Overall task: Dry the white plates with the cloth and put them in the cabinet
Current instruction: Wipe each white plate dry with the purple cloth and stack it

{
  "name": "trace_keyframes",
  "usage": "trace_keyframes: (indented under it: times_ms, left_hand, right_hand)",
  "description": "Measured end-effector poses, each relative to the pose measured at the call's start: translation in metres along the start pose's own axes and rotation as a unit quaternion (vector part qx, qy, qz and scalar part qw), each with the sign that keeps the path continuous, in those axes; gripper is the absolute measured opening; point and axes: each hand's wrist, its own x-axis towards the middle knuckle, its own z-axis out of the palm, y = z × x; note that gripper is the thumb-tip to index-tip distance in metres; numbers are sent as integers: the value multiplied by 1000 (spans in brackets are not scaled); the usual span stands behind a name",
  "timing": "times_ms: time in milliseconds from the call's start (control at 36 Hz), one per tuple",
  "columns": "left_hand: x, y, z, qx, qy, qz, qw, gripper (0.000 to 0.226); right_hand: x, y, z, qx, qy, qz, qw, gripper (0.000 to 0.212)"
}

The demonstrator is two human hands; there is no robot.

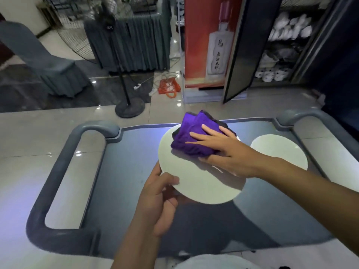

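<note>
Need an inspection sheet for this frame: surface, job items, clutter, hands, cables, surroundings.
Surface: grey cart top, dark tray with looped handles at each side.
Job's things: white plate held above the cart; purple cloth folded on it; second plate lying flat on the cart; cabinet door open, white crockery on its shelves.
Clutter: nothing seen on the cart besides the plates.
Grippers: left hand has a grip on the near-left rim of the held plate; right hand presses the cloth with straight fingers.
Cables: power strip and loose cords on the floor by an orange bag.
Surroundings: fan stand, covered chair, draped table, bottle poster.
</note>
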Motion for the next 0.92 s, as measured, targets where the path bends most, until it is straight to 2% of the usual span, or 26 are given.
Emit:
trace_keyframes:
  times_ms: [139,278,389,472,528,556,611,639,722,806,917]
  left_hand:
    - [0,-2,-2,-11,34,24,999,56]
    - [4,-7,-3,-15,85,40,996,53]
    - [8,-6,-5,19,124,54,991,62]
    - [11,-7,-3,50,130,56,989,73]
    - [13,-6,1,77,128,65,987,77]
    - [13,-5,2,88,120,73,986,80]
    - [14,-3,2,97,99,83,987,83]
    - [13,-1,3,97,90,84,988,83]
    - [10,0,6,130,57,91,986,84]
    - [5,-3,15,172,12,87,981,87]
    - [-2,-13,32,224,-47,76,971,89]
  right_hand:
    - [-27,10,2,60,-21,20,998,51]
    - [-61,2,28,98,4,34,995,55]
    - [-81,-16,34,184,-28,75,980,46]
    - [-82,-25,14,349,18,144,926,43]
    - [-83,-25,-3,460,55,203,863,48]
    - [-83,-25,-12,504,69,227,831,44]
    - [-84,-22,-29,531,111,285,790,33]
    - [-84,-19,-36,524,133,310,782,31]
    - [-78,-15,-56,477,198,347,783,24]
    - [-66,-19,-65,431,248,328,803,21]
    - [-42,-43,-59,387,266,288,835,19]
